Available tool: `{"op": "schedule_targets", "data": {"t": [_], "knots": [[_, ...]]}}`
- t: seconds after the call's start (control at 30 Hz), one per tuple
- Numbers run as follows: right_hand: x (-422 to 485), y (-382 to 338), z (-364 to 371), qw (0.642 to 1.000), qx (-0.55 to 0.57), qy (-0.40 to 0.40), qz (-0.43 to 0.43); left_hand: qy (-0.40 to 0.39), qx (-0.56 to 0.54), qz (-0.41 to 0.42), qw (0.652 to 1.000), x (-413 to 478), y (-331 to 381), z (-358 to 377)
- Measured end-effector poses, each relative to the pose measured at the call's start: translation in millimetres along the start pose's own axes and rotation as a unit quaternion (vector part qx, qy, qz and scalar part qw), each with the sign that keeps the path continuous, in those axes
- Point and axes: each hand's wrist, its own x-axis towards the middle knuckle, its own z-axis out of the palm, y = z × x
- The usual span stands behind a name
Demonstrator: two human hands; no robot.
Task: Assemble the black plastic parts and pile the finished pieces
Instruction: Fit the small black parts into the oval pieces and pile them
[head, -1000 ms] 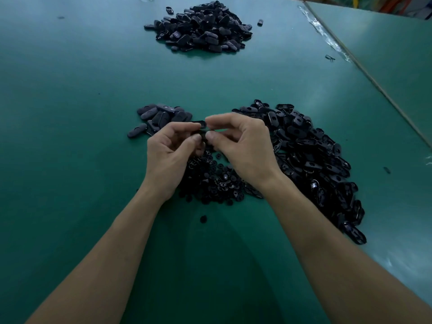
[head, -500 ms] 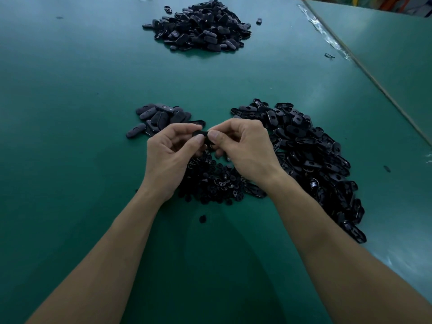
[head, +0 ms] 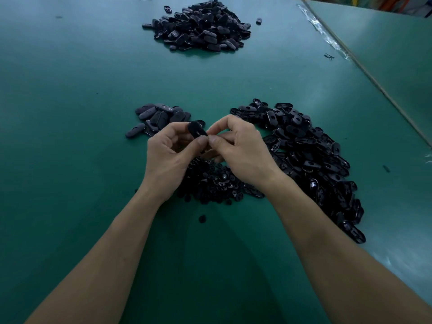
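Heap of small black inserts (head: 210, 181) sits mid-table (head: 70, 160). Right of the heap, a big spread of oval shells (head: 315, 160); beyond-left of it, a small pile of closed pieces (head: 159, 118); far beyond, a larger pile (head: 198, 26). Just above the heap, left hand (head: 170, 155) and right hand (head: 240, 148) curl inward, fingertips pinching one black oval part (head: 196, 130).

Green table mat (head: 70, 160); clear tape strip (head: 327, 37) along right seam; adjoining green surface (head: 392, 61) beyond.

Open at 9 and 6 o'clock across bare tabletop (head: 70, 171). Blocked at 3 o'clock by long heap of black shells (head: 315, 157), at 11 by small pile (head: 161, 115), at 12 by far pile (head: 201, 26); bare lane before it.
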Motion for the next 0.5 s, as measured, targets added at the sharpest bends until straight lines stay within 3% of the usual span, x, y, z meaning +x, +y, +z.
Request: {"op": "schedule_targets", "data": {"t": [0.1,0.27,0.5], "knots": [[3,1,-10,0.99,-0.14,-0.022,0.012,0.0,0.021,0.003,1.0,1,-1,1],[0,10,-14,0.943,-0.318,-0.077,0.054,0.027,0.01,-0.008,1.0,2,-3,1],[-2,17,-4,0.943,-0.324,-0.073,0.03,0.028,0.014,-0.009,0.999,3,-4,1]]}}
